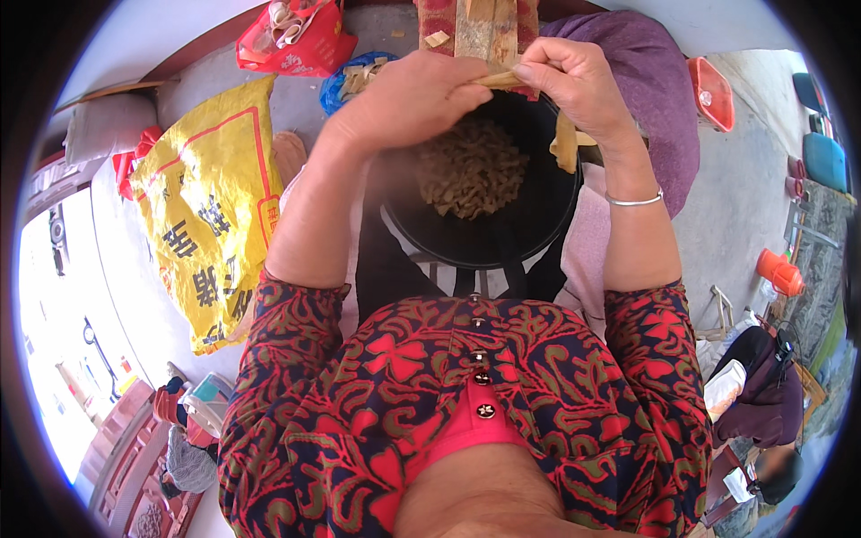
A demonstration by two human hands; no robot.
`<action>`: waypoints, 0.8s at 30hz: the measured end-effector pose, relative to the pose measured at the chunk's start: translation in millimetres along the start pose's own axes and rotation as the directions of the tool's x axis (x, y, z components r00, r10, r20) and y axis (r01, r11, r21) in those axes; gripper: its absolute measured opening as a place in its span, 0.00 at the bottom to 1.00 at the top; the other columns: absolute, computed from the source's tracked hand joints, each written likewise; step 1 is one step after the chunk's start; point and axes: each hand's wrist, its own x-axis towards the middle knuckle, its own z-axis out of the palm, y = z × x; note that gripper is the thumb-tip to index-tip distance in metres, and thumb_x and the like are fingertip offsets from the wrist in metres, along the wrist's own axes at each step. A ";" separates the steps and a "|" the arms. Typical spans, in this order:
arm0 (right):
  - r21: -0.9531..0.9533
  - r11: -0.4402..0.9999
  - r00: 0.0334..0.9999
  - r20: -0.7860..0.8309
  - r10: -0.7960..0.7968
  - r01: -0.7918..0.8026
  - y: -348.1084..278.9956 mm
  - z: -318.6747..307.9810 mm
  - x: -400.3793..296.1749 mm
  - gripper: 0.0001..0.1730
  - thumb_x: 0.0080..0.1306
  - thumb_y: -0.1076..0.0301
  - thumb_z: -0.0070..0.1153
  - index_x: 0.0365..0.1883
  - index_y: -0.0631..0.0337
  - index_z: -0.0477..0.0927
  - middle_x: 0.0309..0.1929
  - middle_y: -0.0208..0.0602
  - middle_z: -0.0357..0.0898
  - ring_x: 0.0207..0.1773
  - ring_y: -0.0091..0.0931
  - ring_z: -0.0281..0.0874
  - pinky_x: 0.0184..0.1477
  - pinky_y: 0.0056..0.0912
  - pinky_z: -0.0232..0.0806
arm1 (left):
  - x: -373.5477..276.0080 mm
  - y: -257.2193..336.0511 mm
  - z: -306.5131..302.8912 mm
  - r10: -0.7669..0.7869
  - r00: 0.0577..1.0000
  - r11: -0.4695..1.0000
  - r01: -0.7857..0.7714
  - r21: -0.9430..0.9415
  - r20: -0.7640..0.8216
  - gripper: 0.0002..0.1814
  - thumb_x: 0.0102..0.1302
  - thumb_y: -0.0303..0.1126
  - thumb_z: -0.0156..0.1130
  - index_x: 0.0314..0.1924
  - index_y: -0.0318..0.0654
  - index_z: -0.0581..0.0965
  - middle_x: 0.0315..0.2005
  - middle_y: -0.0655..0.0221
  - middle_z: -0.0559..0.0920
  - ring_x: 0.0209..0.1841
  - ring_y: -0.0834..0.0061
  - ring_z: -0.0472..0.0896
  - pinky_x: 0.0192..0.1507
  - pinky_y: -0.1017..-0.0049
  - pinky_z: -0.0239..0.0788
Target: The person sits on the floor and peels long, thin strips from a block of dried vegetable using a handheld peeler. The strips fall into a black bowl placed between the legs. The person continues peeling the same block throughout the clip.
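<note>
A pale tan, flexible strip (501,80) is stretched between my two hands. My left hand (424,97) grips its left end between thumb and fingers, while my right hand (568,77) pinches the other end. Another length of tan strip (565,144) hangs below my right palm. Beneath both hands is a wide black basin (538,222), holding a heap of small brownish cut pieces (474,171). Just beyond my fingers lies a wooden board (484,44) on a red patterned cloth (437,17), with a small pale piece (437,38) at its left.
A blue-rimmed container (329,94) with pale pieces and a red bag (323,47) stand at the upper left. A yellow printed sack (202,222) lies left, purple fabric (659,101) right. Another person (760,403) is at the far lower right.
</note>
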 end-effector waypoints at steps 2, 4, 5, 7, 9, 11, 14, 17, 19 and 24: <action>-0.070 0.997 1.000 -0.015 0.020 -0.021 -2.6 -5.1 1.5 0.11 0.64 0.68 0.58 0.23 0.63 0.76 0.17 0.18 0.66 0.23 0.11 0.60 0.24 0.19 0.54 | -0.4 -9.7 -5.5 -0.047 0.997 0.998 0.049 -0.026 0.053 0.11 0.67 0.38 0.55 0.41 0.39 0.76 0.20 0.57 0.76 0.25 0.54 0.76 0.30 0.63 0.69; -0.092 0.994 0.998 -0.035 0.060 -0.063 1.5 -8.9 3.4 0.11 0.64 0.68 0.58 0.23 0.64 0.76 0.16 0.19 0.66 0.22 0.11 0.59 0.24 0.20 0.55 | 5.3 -16.3 -3.6 -0.080 0.997 0.997 0.079 0.014 0.014 0.11 0.67 0.39 0.55 0.40 0.39 0.76 0.21 0.57 0.77 0.27 0.54 0.77 0.31 0.62 0.69; -0.135 0.991 0.997 -0.080 0.003 -0.014 7.1 -10.2 7.4 0.11 0.63 0.68 0.58 0.24 0.64 0.76 0.15 0.22 0.67 0.21 0.12 0.61 0.24 0.21 0.56 | 9.4 -19.7 -1.1 -0.090 0.994 0.993 0.094 0.069 -0.055 0.11 0.67 0.39 0.55 0.40 0.40 0.76 0.22 0.56 0.77 0.28 0.53 0.77 0.32 0.61 0.69; -0.218 0.973 0.980 -0.169 -0.109 0.071 25.4 -9.8 17.9 0.10 0.63 0.67 0.58 0.25 0.65 0.77 0.15 0.27 0.69 0.20 0.15 0.63 0.24 0.23 0.58 | 18.9 -29.2 7.6 -0.108 0.978 0.978 0.137 0.160 -0.180 0.11 0.66 0.39 0.56 0.41 0.41 0.77 0.24 0.56 0.79 0.30 0.52 0.79 0.33 0.60 0.70; -0.308 0.951 0.967 -0.241 -0.087 0.009 37.5 -5.3 26.9 0.11 0.62 0.65 0.57 0.27 0.65 0.79 0.18 0.36 0.74 0.22 0.25 0.72 0.27 0.30 0.63 | 28.8 -38.3 16.8 -0.121 0.945 0.953 0.197 0.232 -0.304 0.12 0.65 0.40 0.56 0.42 0.42 0.78 0.27 0.55 0.81 0.34 0.51 0.80 0.35 0.58 0.70; -0.451 0.890 0.970 -0.239 -0.048 -0.067 45.7 -3.9 34.3 0.13 0.62 0.62 0.55 0.30 0.64 0.80 0.22 0.43 0.78 0.26 0.34 0.77 0.31 0.37 0.68 | 31.6 -44.8 19.9 -0.178 0.943 0.942 0.246 0.227 -0.281 0.13 0.65 0.43 0.56 0.43 0.44 0.79 0.29 0.54 0.82 0.36 0.51 0.80 0.37 0.58 0.71; -0.648 0.738 0.980 -0.163 0.110 -0.191 41.8 -5.5 40.9 0.16 0.61 0.57 0.52 0.35 0.58 0.84 0.33 0.51 0.80 0.42 0.48 0.78 0.42 0.52 0.70 | 29.2 -38.7 17.0 -0.256 0.944 0.912 0.307 0.271 -0.208 0.15 0.64 0.45 0.56 0.44 0.47 0.80 0.30 0.55 0.82 0.37 0.51 0.81 0.39 0.58 0.72; -0.798 0.568 0.966 -0.258 -0.021 -0.201 41.1 -6.9 33.6 0.16 0.63 0.58 0.53 0.32 0.62 0.83 0.28 0.47 0.82 0.32 0.41 0.81 0.35 0.43 0.72 | 20.8 -24.4 13.3 -0.334 0.937 0.877 0.349 0.329 -0.101 0.17 0.64 0.48 0.56 0.45 0.47 0.81 0.31 0.55 0.82 0.38 0.51 0.81 0.40 0.59 0.72; -0.325 0.937 0.961 -0.274 0.035 -0.127 33.0 -5.2 28.3 0.16 0.67 0.60 0.53 0.28 0.63 0.81 0.20 0.36 0.75 0.21 0.27 0.70 0.25 0.30 0.63 | 15.0 -8.7 9.6 -0.345 0.938 0.906 0.343 0.248 -0.037 0.20 0.65 0.51 0.55 0.45 0.46 0.81 0.31 0.55 0.83 0.38 0.51 0.81 0.40 0.60 0.72; 0.626 0.694 0.913 0.077 0.400 -0.356 -1.1 25.3 10.2 0.13 0.69 0.61 0.53 0.29 0.60 0.79 0.16 0.23 0.67 0.15 0.15 0.61 0.18 0.18 0.56 | 11.6 18.2 41.8 -0.326 0.910 0.927 0.254 -0.276 -0.257 0.26 0.72 0.52 0.48 0.37 0.36 0.81 0.27 0.63 0.84 0.28 0.69 0.83 0.32 0.69 0.74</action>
